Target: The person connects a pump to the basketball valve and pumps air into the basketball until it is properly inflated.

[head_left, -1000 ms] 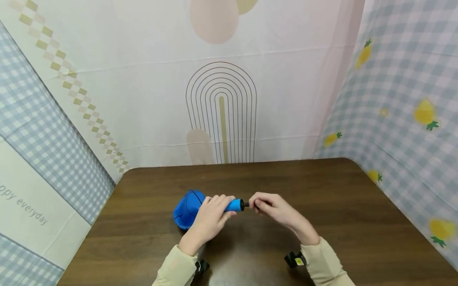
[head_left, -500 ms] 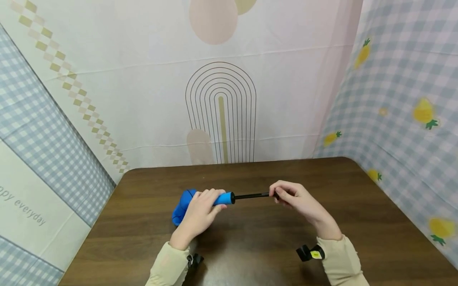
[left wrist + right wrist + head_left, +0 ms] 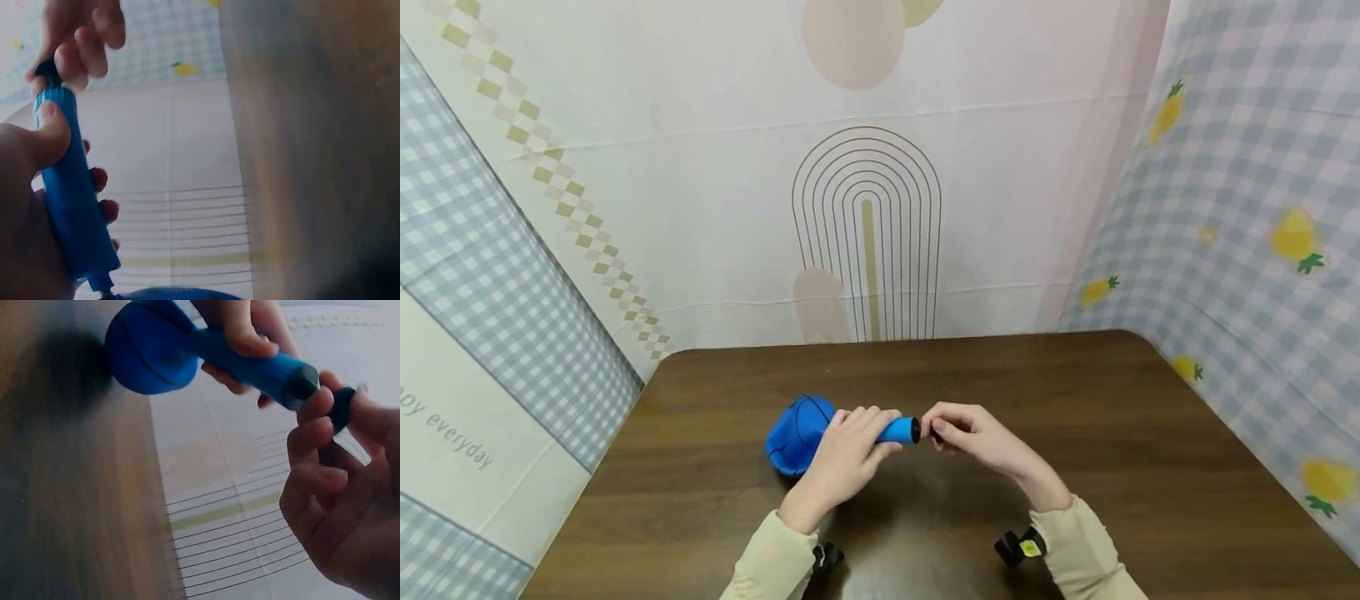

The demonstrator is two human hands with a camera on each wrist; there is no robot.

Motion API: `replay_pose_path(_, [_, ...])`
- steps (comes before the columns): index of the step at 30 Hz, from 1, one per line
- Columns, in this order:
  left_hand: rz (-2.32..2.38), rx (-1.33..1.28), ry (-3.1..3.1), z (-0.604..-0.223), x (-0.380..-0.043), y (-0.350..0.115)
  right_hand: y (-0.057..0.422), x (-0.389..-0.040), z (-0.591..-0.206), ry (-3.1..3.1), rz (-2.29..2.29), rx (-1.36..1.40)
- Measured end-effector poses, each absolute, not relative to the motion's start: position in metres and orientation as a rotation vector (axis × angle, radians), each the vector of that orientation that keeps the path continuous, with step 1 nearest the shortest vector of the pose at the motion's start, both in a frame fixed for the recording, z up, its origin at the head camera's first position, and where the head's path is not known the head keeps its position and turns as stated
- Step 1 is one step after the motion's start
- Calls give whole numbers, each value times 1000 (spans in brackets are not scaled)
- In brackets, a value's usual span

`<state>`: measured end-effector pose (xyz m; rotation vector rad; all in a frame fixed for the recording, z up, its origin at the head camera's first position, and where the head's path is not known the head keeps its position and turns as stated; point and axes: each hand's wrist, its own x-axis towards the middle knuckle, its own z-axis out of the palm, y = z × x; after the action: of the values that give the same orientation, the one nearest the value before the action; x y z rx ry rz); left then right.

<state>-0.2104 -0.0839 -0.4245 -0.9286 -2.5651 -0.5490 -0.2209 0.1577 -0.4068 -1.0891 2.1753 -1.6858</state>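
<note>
While my left hand (image 3: pixel 842 457) curls round a blue cylindrical hand pump (image 3: pixel 75 200), my right hand (image 3: pixel 976 435) pinches and mostly hides its black handle (image 3: pixel 341 409). At the pump's nozzle (image 3: pixel 100 282), partly behind my left hand, is a dented blue ball (image 3: pixel 793 437) with black lines. Beneath the pump is a dark wood-grain table (image 3: pixel 700 442); beyond the pump, white printed cloth (image 3: pixel 722 208).

Ball (image 3: pixel 800 427) at left, pump (image 3: pixel 897 431) adjoining on right; left hand (image 3: pixel 841 462) round pump, right hand (image 3: pixel 977 435) at pump's right end; desk (image 3: pixel 1000 379) below, cloth (image 3: pixel 722 225) behind.
</note>
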Motion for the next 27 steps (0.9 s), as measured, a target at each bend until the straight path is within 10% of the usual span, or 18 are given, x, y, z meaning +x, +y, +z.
replay_pose_path(27, [-588,-910,-2569,-418,-212,-94,166,-215,-397,2159,-1814,-928])
